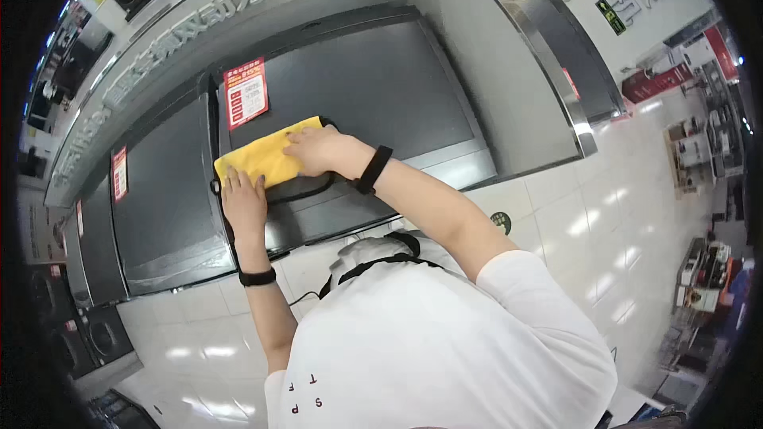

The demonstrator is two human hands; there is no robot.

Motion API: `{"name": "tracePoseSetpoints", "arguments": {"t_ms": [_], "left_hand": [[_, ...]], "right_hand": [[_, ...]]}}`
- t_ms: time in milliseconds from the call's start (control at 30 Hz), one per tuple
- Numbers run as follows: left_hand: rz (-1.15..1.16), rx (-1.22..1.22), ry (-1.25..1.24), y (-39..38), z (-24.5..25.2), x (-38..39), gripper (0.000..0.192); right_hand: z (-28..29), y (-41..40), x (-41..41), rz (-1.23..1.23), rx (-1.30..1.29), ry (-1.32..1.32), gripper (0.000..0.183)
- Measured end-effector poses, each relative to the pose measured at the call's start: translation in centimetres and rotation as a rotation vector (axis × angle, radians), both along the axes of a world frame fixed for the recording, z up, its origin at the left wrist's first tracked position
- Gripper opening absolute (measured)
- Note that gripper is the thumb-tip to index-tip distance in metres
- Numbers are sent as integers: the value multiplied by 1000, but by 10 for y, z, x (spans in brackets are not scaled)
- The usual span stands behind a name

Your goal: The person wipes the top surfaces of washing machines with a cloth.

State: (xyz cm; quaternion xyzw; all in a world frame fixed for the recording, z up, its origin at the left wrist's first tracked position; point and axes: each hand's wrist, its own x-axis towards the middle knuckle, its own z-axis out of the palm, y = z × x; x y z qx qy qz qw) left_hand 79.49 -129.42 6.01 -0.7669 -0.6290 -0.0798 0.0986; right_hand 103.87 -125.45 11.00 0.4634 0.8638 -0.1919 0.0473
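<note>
A yellow cloth [262, 154], folded into a long rectangle, lies across the front left part of a dark grey washing machine or dryer top [363, 89]. At the cloth's left end, my left hand [243, 199] grips it with the fingers over its top. My right hand [325, 150] holds the cloth near its right end, fingers spread on it. A black cord or strap [304, 193] curves out below the cloth, and something black shows at its right corner; what lies beneath is hidden. Each wrist wears a black band.
A red-and-white price card [246, 93] lies behind the cloth. More dark appliances [167, 196] stand close on the left. A grey partition [483, 53] rises at the right, and a wall with raised lettering [179, 30] runs behind. Shiny tiled floor [572, 214] extends to the right.
</note>
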Motion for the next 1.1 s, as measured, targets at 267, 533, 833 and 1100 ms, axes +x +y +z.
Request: {"name": "tracePoseSetpoints", "arguments": {"t_ms": [267, 533, 833, 1100], "left_hand": [[-460, -410, -270, -94, 58, 93, 53], [-906, -564, -145, -77, 72, 200, 57], [-1007, -507, -101, -61, 67, 244, 61], [-830, -435, -52, 17, 56, 291, 74]], "right_hand": [[3, -130, 136, -441, 94, 135, 54], [-20, -212, 213, -971, 447, 280, 49], [-42, -205, 247, -1087, 390, 95, 69], [-38, -19, 304, -1119, 34, -13, 58]]}}
